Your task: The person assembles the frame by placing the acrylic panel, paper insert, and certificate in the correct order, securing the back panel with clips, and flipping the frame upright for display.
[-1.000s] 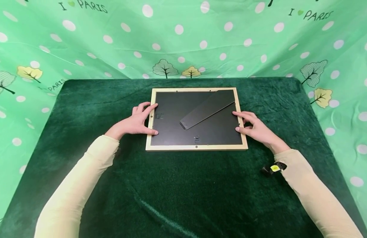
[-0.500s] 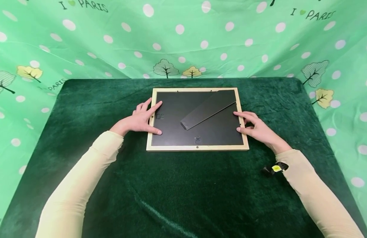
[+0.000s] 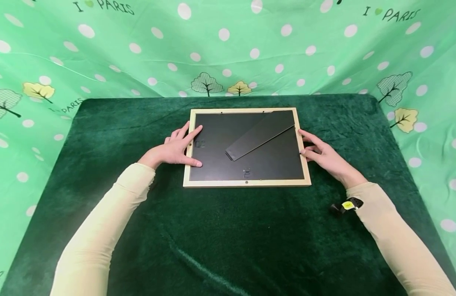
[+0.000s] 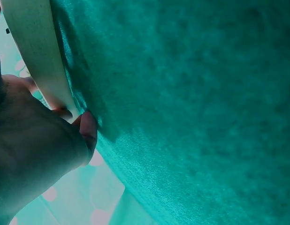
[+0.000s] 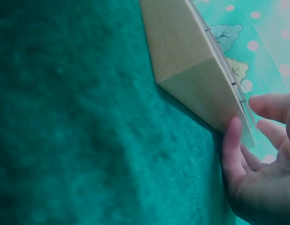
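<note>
A picture frame (image 3: 217, 183) with a pale wooden rim lies back side up on the dark green cloth in the head view. Its black backboard (image 3: 209, 127) bears a slanting easel stand (image 3: 255, 135) folded flat. My left hand (image 3: 170, 151) spans the left rim; thumb and index finger rest straight on the backboard while the other fingers lie along the outer side. At the right rim, my right hand (image 3: 325, 158) has its fingertips by the edge. One finger touches the wooden side (image 5: 201, 98) in the right wrist view, and the fingers above it are apart from the rim.
Dark green velvety cloth (image 3: 228, 238) covers the table. A green dotted curtain (image 3: 228, 45) with printed trees surrounds its back and sides. A black strap with a yellow tag (image 3: 348, 205) sits at the right sleeve cuff.
My left thumb and index finger have slid slightly farther in over the backboard. The right fingertips have drawn off the backboard's top to the outer rim. The frame has barely shifted.
</note>
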Demonstrator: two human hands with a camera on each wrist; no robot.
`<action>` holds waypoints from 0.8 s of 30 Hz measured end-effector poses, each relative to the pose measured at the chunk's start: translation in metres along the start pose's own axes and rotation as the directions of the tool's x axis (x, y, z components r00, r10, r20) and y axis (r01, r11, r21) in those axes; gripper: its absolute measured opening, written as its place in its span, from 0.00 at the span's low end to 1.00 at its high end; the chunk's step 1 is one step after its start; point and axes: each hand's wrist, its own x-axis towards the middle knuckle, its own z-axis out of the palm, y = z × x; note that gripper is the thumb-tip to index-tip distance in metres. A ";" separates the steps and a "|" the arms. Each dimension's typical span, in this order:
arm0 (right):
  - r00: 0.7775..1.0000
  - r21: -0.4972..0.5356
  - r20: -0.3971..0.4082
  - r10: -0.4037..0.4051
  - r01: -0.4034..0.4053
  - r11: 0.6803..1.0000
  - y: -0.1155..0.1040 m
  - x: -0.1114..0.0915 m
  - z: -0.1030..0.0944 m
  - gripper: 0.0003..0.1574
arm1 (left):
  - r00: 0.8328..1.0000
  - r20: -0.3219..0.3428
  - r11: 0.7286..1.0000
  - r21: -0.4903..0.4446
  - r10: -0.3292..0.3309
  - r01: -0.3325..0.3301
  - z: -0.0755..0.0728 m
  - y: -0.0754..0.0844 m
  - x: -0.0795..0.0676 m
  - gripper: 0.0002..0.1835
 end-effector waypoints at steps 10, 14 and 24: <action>0.995 0.093 0.042 0.093 -0.096 0.991 -0.005 0.008 -0.007 0.46 | 1.000 0.012 1.000 0.003 0.000 0.000 0.000 -0.001 0.000 0.60; 0.989 0.031 0.050 0.141 -0.143 0.989 -0.012 0.011 -0.008 0.50 | 1.000 0.003 1.000 -0.002 0.005 -0.005 0.001 -0.001 -0.001 0.60; 0.980 -0.071 0.061 0.189 -0.184 0.980 -0.020 0.017 -0.009 0.53 | 1.000 0.013 1.000 -0.021 0.008 -0.008 0.004 -0.002 0.001 0.60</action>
